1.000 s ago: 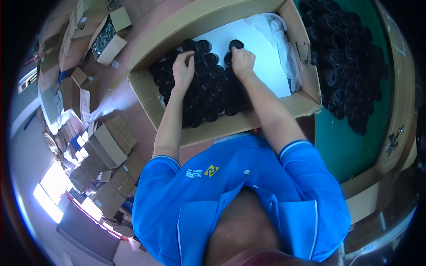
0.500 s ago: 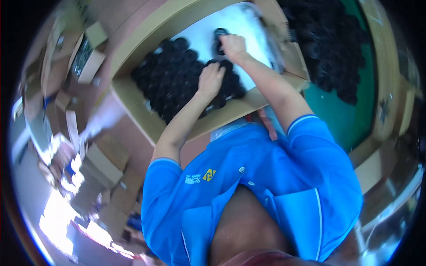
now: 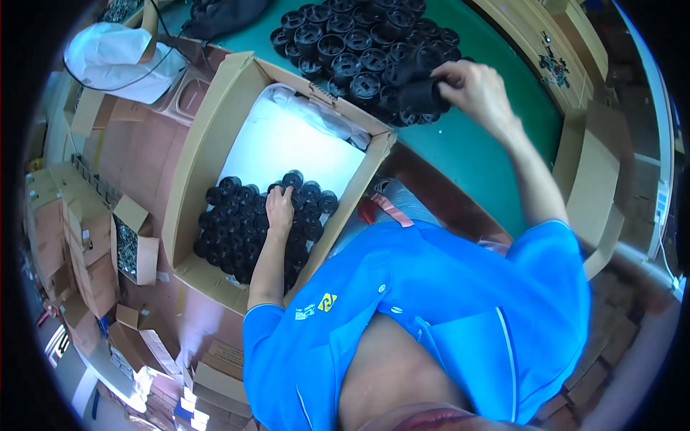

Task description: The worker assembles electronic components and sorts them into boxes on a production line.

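Observation:
An open cardboard box (image 3: 188,194) stands to my left. Black cup-shaped plastic parts (image 3: 237,233) stand packed in its near half, over a white sheet (image 3: 287,147). My left hand (image 3: 280,208) is on the far rows of these parts, its fingers bent around a black part's top. Over the green table my right hand (image 3: 478,92) grips a black cup-shaped part (image 3: 419,98) by one end, thumb and fingers closed on it. That part is tilted on its side, at the near right edge of a heap of similar parts (image 3: 359,61).
The green table (image 3: 496,154) lies beyond the box, with a wooden rim at right. Clear plastic film (image 3: 316,115) is bunched along the box's far wall. A white cloth-covered seat (image 3: 122,61) stands far left. More cartons (image 3: 79,237) are stacked on the left floor.
My right hand has gone from inside the box to the heap on the table and grips a part there. The view has swung right. My left hand stays on the packed parts.

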